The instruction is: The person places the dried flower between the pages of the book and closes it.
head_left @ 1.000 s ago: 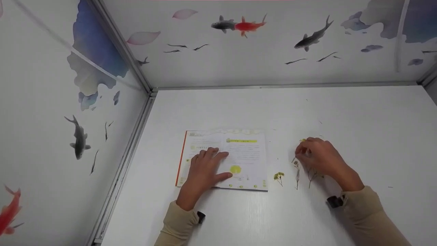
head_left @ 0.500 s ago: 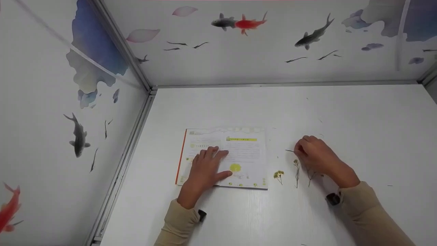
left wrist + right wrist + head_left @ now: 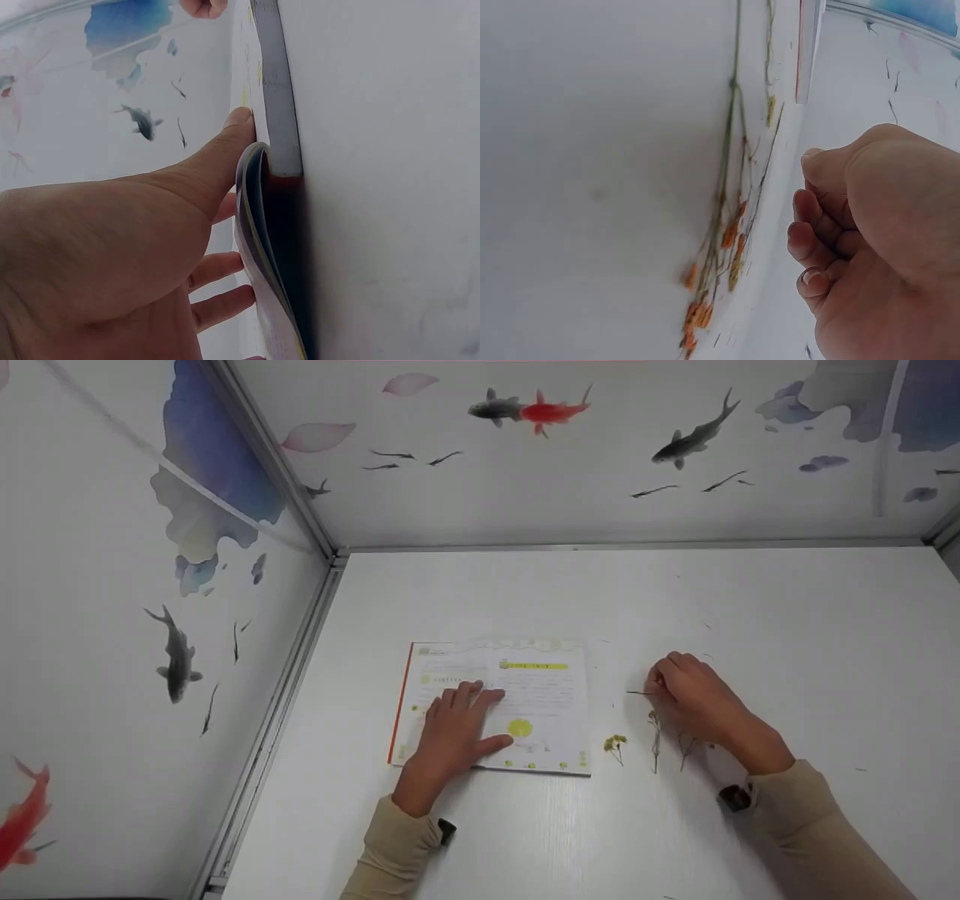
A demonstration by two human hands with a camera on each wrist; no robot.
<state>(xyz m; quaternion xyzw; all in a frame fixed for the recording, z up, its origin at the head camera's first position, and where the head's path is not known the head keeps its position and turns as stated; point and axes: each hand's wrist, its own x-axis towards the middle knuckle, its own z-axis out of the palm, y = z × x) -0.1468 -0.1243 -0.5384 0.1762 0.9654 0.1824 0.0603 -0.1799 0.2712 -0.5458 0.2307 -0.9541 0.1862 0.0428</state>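
An open book [image 3: 547,697] with printed pages lies left of centre on the table. My left hand [image 3: 454,731] rests on it with the fingers spread; in the left wrist view the thumb [image 3: 225,142] touches the page near its edge. To the right, my right hand [image 3: 694,694] pinches a thin dried stem [image 3: 637,692] that juts left from the fingertips; its other end is hidden by the hand. Below lie a small yellow dried flower [image 3: 615,744], a longer sprig [image 3: 655,746], and another sprig [image 3: 685,746] partly under the hand. Orange flower heads [image 3: 697,313] appear in the right wrist view.
White table [image 3: 570,840] carries all this. Small stem bits [image 3: 706,625] are scattered toward the back and right. A white panel [image 3: 570,495] printed with fish stands behind, another panel [image 3: 97,585] at the left. Each wrist carries a small black camera [image 3: 734,797].
In the right hand the stem has turned from pointing down-left to pointing left, and the yellow flower seen beyond the fingers is now hidden. My left hand has stayed on the book.
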